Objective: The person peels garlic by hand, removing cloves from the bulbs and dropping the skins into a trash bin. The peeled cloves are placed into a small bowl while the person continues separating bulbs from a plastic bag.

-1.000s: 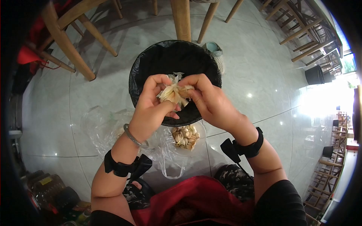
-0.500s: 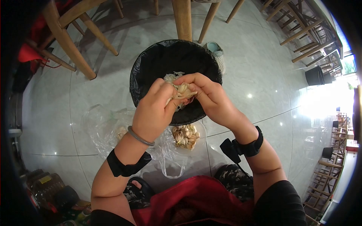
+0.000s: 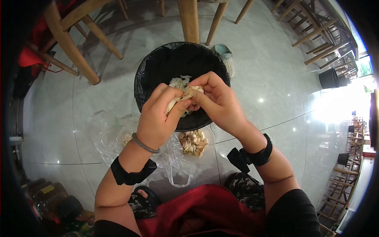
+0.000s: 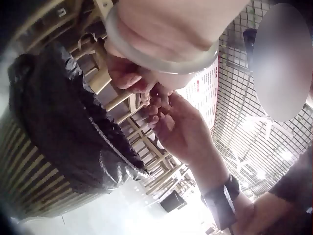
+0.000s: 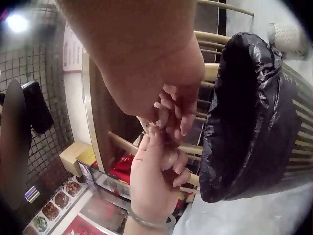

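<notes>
Both hands meet over a black-lined bin (image 3: 148, 69) in the head view. My left hand (image 3: 158, 114) grips a pale garlic head (image 3: 192, 92) with loose papery skin hanging from it. On its right side, the thumb and fingers of my right hand (image 3: 221, 103) pinch the same garlic. In the right wrist view the fingertips of both hands come together, and the fingers mostly cover the garlic. Below the bin, a heap of garlic cloves (image 3: 193, 143) lies in a clear round container (image 3: 211, 138).
Crumpled clear plastic bags (image 3: 106, 134) spread on the tiled floor left of the cloves. Whitish scraps (image 3: 181, 81) show inside the bin. A pale perforated holder (image 3: 226, 59) stands behind it. Wooden chair legs (image 3: 189, 23) rise beyond, and large bottles (image 3: 49, 197) stand at lower left.
My left hand has turned over, its back now facing up, with the fingers closing round the garlic. The garlic has shifted slightly right and up, and the right hand keeps pinching it.
</notes>
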`<act>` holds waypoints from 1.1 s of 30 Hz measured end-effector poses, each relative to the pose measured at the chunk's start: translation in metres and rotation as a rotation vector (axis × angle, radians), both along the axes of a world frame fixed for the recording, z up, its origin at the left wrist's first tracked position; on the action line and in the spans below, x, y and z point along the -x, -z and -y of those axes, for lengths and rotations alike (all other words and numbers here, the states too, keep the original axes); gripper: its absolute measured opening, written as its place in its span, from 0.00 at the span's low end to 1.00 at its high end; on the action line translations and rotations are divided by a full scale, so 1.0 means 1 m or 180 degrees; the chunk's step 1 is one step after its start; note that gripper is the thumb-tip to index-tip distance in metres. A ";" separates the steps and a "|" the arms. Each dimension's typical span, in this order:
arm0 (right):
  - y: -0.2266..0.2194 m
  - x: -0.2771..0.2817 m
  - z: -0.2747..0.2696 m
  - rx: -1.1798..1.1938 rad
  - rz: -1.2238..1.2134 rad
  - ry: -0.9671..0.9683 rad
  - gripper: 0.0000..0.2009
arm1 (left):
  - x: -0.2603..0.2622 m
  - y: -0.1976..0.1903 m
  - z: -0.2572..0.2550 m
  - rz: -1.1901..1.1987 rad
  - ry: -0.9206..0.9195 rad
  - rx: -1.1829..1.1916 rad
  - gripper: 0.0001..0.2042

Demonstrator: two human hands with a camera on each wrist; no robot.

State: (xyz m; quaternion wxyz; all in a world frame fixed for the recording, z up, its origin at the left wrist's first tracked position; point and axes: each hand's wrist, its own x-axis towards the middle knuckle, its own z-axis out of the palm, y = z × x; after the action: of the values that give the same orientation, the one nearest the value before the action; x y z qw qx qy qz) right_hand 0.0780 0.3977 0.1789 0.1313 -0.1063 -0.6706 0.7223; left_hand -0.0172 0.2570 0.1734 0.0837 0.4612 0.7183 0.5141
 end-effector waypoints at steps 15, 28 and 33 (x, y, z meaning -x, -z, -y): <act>0.007 0.002 0.019 0.0196 -0.0669 0.0577 0.08 | 0.002 -0.002 0.003 0.3461 0.0257 -0.0841 0.10; 0.002 -0.001 0.004 -0.0249 -0.0291 0.0477 0.21 | 0.000 -0.006 -0.002 0.1416 0.0057 -0.0539 0.16; 0.004 -0.002 0.002 -0.0873 -0.0385 0.0370 0.24 | 0.004 0.004 0.001 0.1440 -0.0012 -0.0458 0.09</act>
State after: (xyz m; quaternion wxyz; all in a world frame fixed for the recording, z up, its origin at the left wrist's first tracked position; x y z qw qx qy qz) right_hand 0.0800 0.3956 0.1745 0.2263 -0.0823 -0.7465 0.6203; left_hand -0.0216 0.2565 0.1692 0.2084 0.3378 0.6436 0.6544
